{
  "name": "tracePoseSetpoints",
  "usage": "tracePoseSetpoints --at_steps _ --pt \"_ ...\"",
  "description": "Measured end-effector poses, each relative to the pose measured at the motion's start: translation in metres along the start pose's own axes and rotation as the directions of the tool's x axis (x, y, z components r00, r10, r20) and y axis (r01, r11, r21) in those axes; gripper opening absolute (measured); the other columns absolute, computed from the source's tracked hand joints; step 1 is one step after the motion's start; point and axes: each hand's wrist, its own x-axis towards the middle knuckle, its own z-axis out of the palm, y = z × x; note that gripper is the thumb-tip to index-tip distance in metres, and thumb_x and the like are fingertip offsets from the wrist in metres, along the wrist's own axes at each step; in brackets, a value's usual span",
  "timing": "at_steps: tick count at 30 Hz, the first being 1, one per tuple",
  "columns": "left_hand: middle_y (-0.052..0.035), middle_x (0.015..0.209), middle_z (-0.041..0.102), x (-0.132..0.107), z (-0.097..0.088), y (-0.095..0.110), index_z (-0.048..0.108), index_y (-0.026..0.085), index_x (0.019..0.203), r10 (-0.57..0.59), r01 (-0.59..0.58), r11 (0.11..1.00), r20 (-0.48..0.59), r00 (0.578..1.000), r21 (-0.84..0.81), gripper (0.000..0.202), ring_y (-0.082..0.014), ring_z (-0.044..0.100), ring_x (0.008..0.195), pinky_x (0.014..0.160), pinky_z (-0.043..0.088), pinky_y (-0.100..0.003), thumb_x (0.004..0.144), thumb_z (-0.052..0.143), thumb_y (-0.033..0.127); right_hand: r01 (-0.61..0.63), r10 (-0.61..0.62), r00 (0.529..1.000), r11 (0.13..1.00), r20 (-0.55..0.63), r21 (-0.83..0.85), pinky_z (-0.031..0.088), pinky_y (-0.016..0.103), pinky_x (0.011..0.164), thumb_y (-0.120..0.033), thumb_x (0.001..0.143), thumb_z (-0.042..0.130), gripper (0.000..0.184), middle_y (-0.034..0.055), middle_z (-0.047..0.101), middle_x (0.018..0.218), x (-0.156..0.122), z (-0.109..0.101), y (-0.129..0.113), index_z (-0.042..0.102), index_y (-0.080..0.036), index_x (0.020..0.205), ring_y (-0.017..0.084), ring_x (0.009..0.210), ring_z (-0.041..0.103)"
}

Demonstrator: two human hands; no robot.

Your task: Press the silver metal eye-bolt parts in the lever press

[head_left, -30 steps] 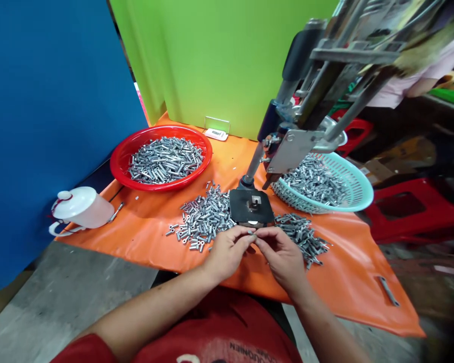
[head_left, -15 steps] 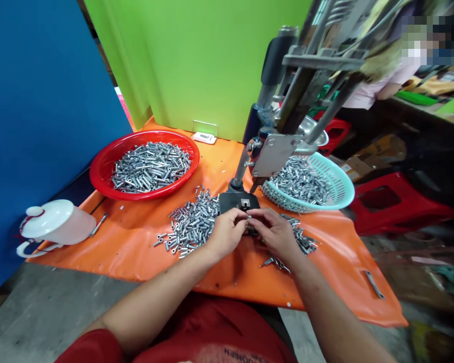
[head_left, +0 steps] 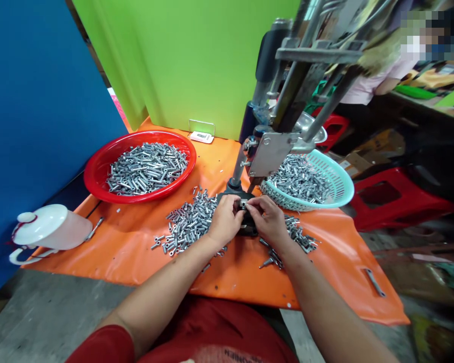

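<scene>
My left hand (head_left: 227,219) and my right hand (head_left: 267,218) meet over the dark base plate (head_left: 249,229) of a hand press (head_left: 283,126). Fingertips of both hands pinch a small metal part (head_left: 243,204) at the plate's fixture. A loose pile of small metal sleeves (head_left: 191,222) lies just left of my left hand. A smaller scatter of parts (head_left: 297,239) lies right of my right hand.
A red basin (head_left: 98,171) full of metal sleeves sits at the back left; a teal basket (head_left: 342,189) of parts sits at the right. A white lidded jug (head_left: 49,229) lies at the orange mat's (head_left: 325,272) left edge. Another person sits beyond the press; red stools stand on the right.
Both hands have moved forward from near the mat's front to the press base plate, still pinched together on the small part. The view has shifted a little.
</scene>
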Motion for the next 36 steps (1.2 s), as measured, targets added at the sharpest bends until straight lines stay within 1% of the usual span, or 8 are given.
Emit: tracePoseSetpoints --at_steps 11,16,21,25,29,32,34,36 --pt "-0.0019 0.087 0.056 0.01 -0.007 -0.008 0.057 0.018 0.098 0.047 -0.058 0.994 0.122 0.991 0.087 0.027 -0.0161 0.053 0.082 0.076 0.044 -0.028 0.073 0.062 0.008 0.137 -0.135 0.988 0.99 0.075 -0.016 0.048 0.028 0.08 -0.023 0.088 0.053 0.009 0.0043 0.06 0.089 0.005 0.0 0.01 0.061 -0.02 0.091 0.014 0.09 0.056" --pt "-0.0019 0.082 0.056 0.014 -0.007 -0.007 0.059 0.017 0.092 0.048 -0.064 0.991 0.131 0.99 0.118 0.019 -0.0161 0.053 0.079 0.073 0.044 -0.028 0.076 0.058 0.009 0.048 -0.049 0.995 0.999 0.092 0.015 0.047 0.026 0.074 -0.027 0.088 0.053 0.012 0.003 0.061 0.085 0.01 -0.002 0.013 0.062 -0.02 0.088 0.013 0.082 0.057" --pt "-0.0023 0.084 0.057 0.014 -0.006 -0.004 0.058 0.018 0.092 0.018 -0.042 0.984 0.137 0.99 0.171 0.017 -0.0164 0.054 0.079 0.073 0.045 -0.029 0.077 0.057 0.013 -0.02 0.066 0.971 0.98 0.229 -0.199 0.044 0.024 0.073 -0.036 0.09 0.049 0.021 0.0031 0.061 0.089 -0.001 -0.037 -0.004 0.062 -0.02 0.095 0.013 0.082 0.057" --pt "-0.0037 0.09 0.057 0.011 -0.007 -0.003 0.057 0.018 0.094 0.03 -0.056 0.98 0.135 0.99 0.191 0.016 -0.0175 0.055 0.085 0.079 0.046 -0.031 0.079 0.056 0.014 -0.032 0.237 0.88 0.894 0.412 -0.446 0.04 0.024 0.067 -0.042 0.087 0.051 0.026 0.003 0.062 0.087 -0.028 -0.065 -0.012 0.065 -0.02 0.086 0.014 0.079 0.058" --pt "-0.0044 0.093 0.057 0.009 -0.007 -0.002 0.056 0.019 0.097 0.029 -0.055 0.98 0.134 0.991 0.192 0.018 -0.0186 0.055 0.089 0.083 0.046 -0.033 0.079 0.056 0.015 -0.024 0.273 0.889 0.831 0.369 -0.555 0.039 0.025 0.065 -0.045 0.082 0.055 0.025 0.0032 0.063 0.09 -0.051 -0.069 -0.006 0.067 -0.023 0.086 0.017 0.083 0.06" --pt "-0.0054 0.099 0.056 0.008 -0.006 0.0 0.055 0.019 0.105 0.066 -0.078 0.989 0.099 0.993 0.129 0.03 -0.0191 0.055 0.093 0.085 0.046 -0.034 0.075 0.061 0.015 -0.098 0.26 0.905 0.898 0.337 -0.43 0.041 0.025 0.061 -0.039 0.08 0.058 0.02 0.003 0.063 0.081 -0.052 -0.064 -0.007 0.067 -0.021 0.08 0.016 0.074 0.06" --pt "-0.0058 0.103 0.055 0.007 -0.003 0.001 0.055 0.02 0.108 0.095 -0.1 0.991 0.051 0.994 0.089 0.037 -0.0197 0.054 0.097 0.088 0.046 -0.035 0.073 0.065 0.016 -0.194 0.259 0.923 0.952 0.285 -0.238 0.045 0.025 0.062 -0.037 0.08 0.059 0.019 0.0027 0.065 0.079 -0.044 -0.06 -0.011 0.067 -0.02 0.084 0.014 0.071 0.06" --pt "-0.0052 0.102 0.056 0.007 0.001 0.0 0.057 0.02 0.105 0.106 -0.106 0.993 -0.002 0.994 0.056 0.035 -0.0198 0.053 0.098 0.09 0.045 -0.035 0.072 0.068 0.017 -0.283 0.282 0.944 0.959 0.17 -0.019 0.048 0.025 0.064 -0.037 0.08 0.06 0.021 0.003 0.066 0.081 -0.031 -0.054 -0.016 0.066 -0.019 0.089 0.014 0.071 0.061"
